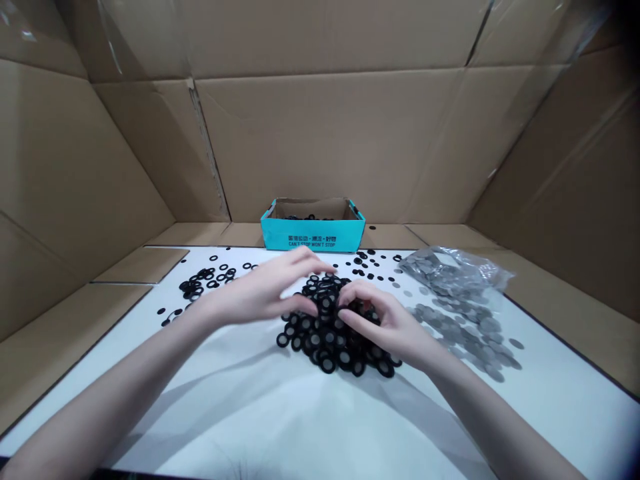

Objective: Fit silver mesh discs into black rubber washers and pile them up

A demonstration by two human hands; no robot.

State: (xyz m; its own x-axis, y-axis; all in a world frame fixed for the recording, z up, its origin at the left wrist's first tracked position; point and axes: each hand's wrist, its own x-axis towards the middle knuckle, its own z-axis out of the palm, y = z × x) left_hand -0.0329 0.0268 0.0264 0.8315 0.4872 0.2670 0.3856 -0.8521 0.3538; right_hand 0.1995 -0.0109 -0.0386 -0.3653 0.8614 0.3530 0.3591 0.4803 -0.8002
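At centre of white table (pixel 240 413): heap of black, grey-centred round rings (pixel 327 333). Ten o'clock, left hand (pixel 263 288), fingers wide. Three o'clock, right hand (pixel 393 325), fingers narrow; cannot tell if pinching. Careless sweep may scatter heap among thin grey discs (pixel 445 323).

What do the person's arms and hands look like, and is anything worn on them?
The left forearm and right forearm are bare, without sleeve or watch in view. The left hand and right hand show no glove or jewellery.
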